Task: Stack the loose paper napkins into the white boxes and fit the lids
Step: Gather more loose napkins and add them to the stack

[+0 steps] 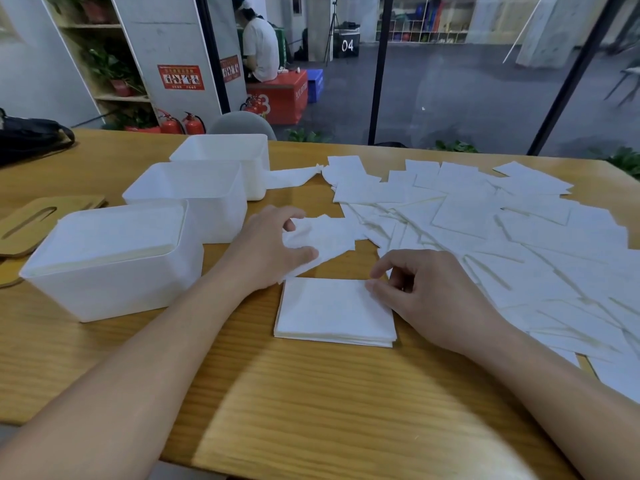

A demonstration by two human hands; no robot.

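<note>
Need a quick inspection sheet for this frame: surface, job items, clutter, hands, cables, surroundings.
Surface: wooden table, bare near the front edge.
Job items: three white boxes, lids off; nearest box holds napkins to near its rim; neat stack; loose napkins spread on the right; wooden lids on the left.
Clutter: black bag, far left.
Hands: left hand pinches a single napkin; right hand touches the stack's corner.
Cables: nothing seen.
Surroundings: seated person, fire extinguishers, shelves.

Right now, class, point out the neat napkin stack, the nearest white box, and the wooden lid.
neat napkin stack (332,315): head view, bare top sheet.
nearest white box (114,289): head view, front wall.
wooden lid (26,225): head view, flat top beside slot.
</note>
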